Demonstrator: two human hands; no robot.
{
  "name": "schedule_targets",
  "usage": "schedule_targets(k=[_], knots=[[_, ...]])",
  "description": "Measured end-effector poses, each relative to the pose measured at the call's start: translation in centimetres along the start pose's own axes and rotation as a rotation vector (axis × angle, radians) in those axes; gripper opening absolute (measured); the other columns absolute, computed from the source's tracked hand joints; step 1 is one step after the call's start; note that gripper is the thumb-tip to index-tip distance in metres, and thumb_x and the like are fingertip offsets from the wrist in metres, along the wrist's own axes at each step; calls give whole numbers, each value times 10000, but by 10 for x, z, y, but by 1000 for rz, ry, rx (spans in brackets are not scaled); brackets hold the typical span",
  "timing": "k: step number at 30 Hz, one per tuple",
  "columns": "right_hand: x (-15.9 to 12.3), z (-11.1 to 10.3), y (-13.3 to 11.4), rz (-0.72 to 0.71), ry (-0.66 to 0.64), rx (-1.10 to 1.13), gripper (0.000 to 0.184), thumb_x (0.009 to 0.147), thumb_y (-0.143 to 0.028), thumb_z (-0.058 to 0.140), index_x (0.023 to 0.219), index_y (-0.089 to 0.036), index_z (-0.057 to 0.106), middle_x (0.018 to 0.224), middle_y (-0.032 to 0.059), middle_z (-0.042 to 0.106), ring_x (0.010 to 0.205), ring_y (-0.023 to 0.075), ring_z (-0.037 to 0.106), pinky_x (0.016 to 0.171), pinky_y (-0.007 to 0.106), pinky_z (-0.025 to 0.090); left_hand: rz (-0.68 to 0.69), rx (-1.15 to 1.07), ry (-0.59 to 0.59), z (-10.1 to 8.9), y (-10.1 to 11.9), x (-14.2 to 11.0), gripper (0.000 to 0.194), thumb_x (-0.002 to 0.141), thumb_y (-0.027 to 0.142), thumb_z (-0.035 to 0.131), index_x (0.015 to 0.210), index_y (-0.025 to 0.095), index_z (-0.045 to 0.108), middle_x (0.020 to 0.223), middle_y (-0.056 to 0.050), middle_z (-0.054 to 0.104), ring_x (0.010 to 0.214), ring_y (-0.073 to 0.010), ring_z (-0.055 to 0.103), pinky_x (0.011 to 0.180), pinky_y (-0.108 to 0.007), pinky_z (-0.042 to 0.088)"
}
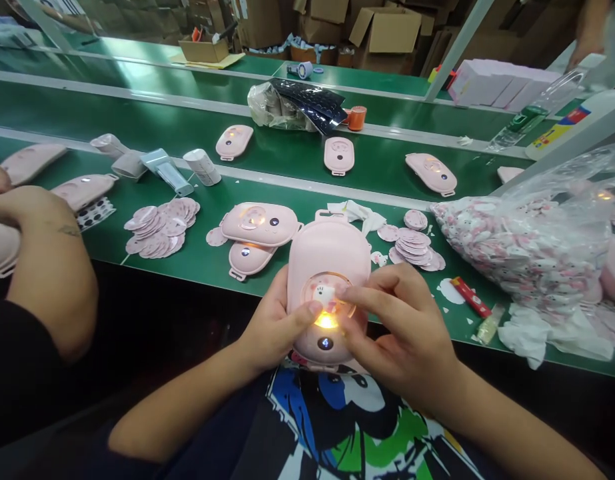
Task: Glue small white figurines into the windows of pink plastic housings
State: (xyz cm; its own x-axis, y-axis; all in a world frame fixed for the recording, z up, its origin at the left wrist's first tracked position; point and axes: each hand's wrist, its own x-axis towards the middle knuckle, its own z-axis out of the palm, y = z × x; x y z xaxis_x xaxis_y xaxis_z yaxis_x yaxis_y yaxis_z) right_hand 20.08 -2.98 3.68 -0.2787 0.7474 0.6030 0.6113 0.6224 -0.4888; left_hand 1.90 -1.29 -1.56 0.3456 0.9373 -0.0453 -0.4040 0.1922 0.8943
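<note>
My left hand (282,327) grips a pink oval plastic case (330,247) by its side, its thumb lying on the face near the round recess. The case is tilted up toward me above my lap. A warm light glows at the recess's lower edge, with a small dark round display below it. Inside the recess sits a small white cartoon animal piece (324,292). My right hand (402,327) has its index fingertip on that piece and its thumb close by, fingers curled. On the bench just beyond, another pink case (262,223) lies across a second one (252,258).
Round pink discs (162,228) lie heaped at left, and more discs (414,248) at right. A clear bag (532,247) of small animal pieces stands far right, near a red packet (471,297). Several pink cases sit on the green belt (287,157). A co-worker's arm (52,260) is at left.
</note>
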Motion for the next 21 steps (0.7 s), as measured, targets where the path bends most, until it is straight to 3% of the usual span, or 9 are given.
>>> schedule_targets(k=[3, 6, 21], knots=[[-4, 0, -1, -69, 8, -27, 112, 808, -79, 630, 874, -167, 647, 832, 16, 453, 748, 150, 458, 653, 333, 413, 4, -12, -12, 2, 1, -1, 486, 850, 298, 716, 1294, 232, 528, 1194, -85, 678, 1048, -254, 665, 858, -354, 553], [-9, 1, 0, -120, 11, -70, 113, 823, -98, 639, 906, -173, 642, 860, 18, 467, 749, 152, 463, 646, 340, 402, 13, -4, -3, 2, 2, -2, 491, 848, 284, 722, 1294, 240, 521, 1182, -76, 681, 1042, -244, 667, 859, -350, 556], [-11, -2, -3, -101, 37, -97, 76, 825, -110, 628, 882, -160, 635, 805, 15, 482, 717, 156, 476, 624, 343, 408, 18, 50, 22, 3, 2, -4, 537, 834, 306, 734, 1316, 246, 505, 1213, -77, 666, 1072, -244, 646, 876, -352, 553]])
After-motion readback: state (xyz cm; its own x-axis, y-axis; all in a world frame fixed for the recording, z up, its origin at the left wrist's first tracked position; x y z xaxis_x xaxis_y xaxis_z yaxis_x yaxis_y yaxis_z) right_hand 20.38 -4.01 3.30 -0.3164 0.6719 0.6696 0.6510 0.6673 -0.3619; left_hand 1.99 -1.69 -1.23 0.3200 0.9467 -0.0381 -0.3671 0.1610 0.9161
